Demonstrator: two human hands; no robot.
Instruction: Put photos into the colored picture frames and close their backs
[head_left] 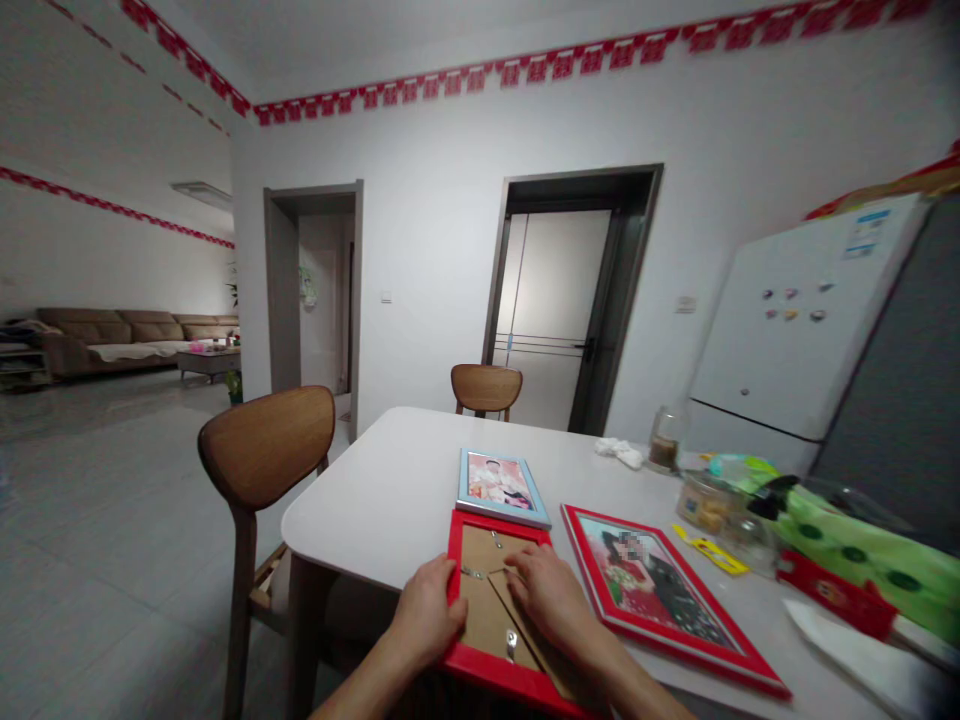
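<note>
A red picture frame point(480, 661) lies face down at the near table edge, its brown backing board point(480, 550) and small metal clips showing. My left hand point(431, 607) holds the frame's left side, fingers wrapped round the edge. Over the right part of the backing is my right hand point(550, 598), fingers bent near the tip of a narrow brown stand flap point(525, 632); whether it pinches the flap is unclear. Just beyond lies a light blue frame point(502, 486) with a photo. A larger red frame point(667, 597) with a couple's photo lies to the right.
On the table's right side are a glass jar point(664, 440), white tissue point(619, 452), a yellow packet point(711, 549), clear containers point(705, 500), a green bag point(862, 550) and a red box point(836, 592). Wooden chairs stand left point(270, 445) and behind point(486, 388) the white table point(360, 500).
</note>
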